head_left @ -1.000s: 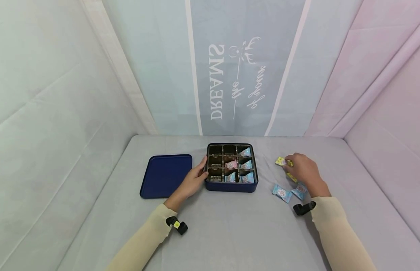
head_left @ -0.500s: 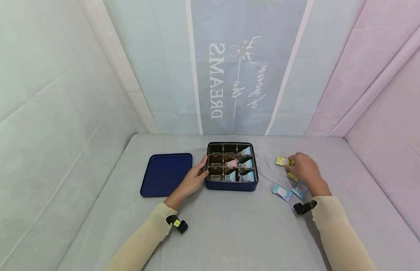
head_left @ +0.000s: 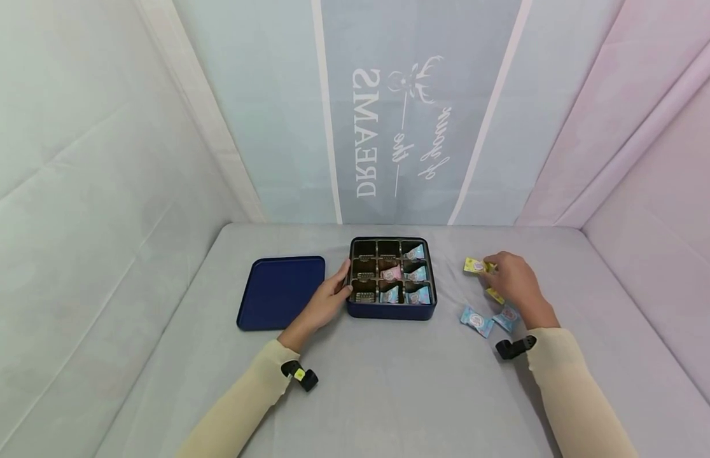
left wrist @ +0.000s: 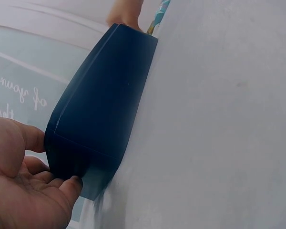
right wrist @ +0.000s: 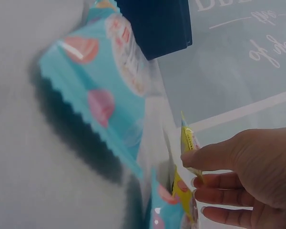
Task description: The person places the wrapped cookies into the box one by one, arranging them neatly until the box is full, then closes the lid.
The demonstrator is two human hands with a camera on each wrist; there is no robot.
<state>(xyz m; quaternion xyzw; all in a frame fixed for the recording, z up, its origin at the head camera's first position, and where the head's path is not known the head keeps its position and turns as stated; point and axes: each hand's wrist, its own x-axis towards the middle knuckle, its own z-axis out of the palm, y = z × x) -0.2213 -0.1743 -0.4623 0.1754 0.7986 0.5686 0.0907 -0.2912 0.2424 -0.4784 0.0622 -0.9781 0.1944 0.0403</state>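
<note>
My left hand grips the left side of a navy tin, thumb and fingertips against its wall and corner in the left wrist view. Inside the tin is a dark divided insert. Blue wrapped candies fill its right column. A pink wrapped candy lies in the middle compartment, another blue candy in front of it. To the tin's right, my right hand pinches a yellow wrapped candy between thumb and fingers. A second yellow candy lies below that hand.
Two blue candies, one on the left and one on the right, lie on the grey cloth near the right wrist. A navy lid lies left of the tin. A printed cloth wall stands behind.
The head view has tilted slightly, shifting everything up. My right hand has risen a little with the yellow candy. My left hand stays at the tin.
</note>
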